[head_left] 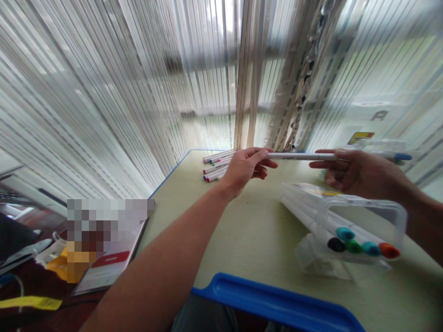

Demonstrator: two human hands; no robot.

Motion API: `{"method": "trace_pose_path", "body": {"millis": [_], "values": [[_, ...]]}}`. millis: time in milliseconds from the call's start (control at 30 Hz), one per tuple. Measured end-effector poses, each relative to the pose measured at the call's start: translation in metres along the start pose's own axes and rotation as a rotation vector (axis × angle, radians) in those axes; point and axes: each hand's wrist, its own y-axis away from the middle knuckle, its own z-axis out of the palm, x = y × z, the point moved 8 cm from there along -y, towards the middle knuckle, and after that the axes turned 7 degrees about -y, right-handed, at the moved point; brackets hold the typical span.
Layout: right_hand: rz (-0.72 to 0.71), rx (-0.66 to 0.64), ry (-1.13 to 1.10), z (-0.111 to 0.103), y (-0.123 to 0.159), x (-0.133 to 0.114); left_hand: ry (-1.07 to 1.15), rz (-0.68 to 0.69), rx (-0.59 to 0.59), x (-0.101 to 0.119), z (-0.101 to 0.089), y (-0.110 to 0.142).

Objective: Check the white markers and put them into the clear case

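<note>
One white marker is held above the table's far side, the left hand pinching and hiding its left end, the right hand gripping and covering part before its blurred blue end. The left hand overlaps the far-left pens; a transparent piece under the near-right clear box is indistinct.

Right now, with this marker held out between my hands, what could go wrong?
The marker might slip, since some fingers of your right hand look extended rather than wrapped around it. Your left hand is close to the loose markers, so a brush could set them rolling. Your right forearm is near the clear case, and a knock might shift it.
</note>
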Motion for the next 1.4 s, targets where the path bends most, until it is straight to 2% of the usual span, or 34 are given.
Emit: {"method": "trace_pose_path", "body": {"millis": [233, 533, 767, 967, 1133, 1400], "values": [[-0.061, -0.091, 0.017, 0.001, -0.002, -0.001, -0.112, 0.031, 0.012, -0.001, -0.001, 0.000], [-0.129, -0.118, 0.113, 0.001, -0.006, 0.001, -0.186, 0.102, 0.016, 0.002, -0.001, 0.000], [-0.258, -0.168, 0.216, 0.004, 0.002, -0.002, -0.323, 0.155, 0.013, 0.003, 0.000, 0.001], [-0.264, -0.176, 0.243, 0.004, 0.003, -0.003, -0.356, 0.160, 0.032, 0.005, -0.002, 0.002], [-0.186, -0.160, 0.193, 0.001, -0.005, 0.001, -0.278, 0.154, 0.023, 0.005, -0.002, 0.001], [-0.146, -0.201, 0.047, 0.000, -0.007, 0.002, -0.190, 0.047, 0.021, -0.001, -0.004, 0.000]]}}
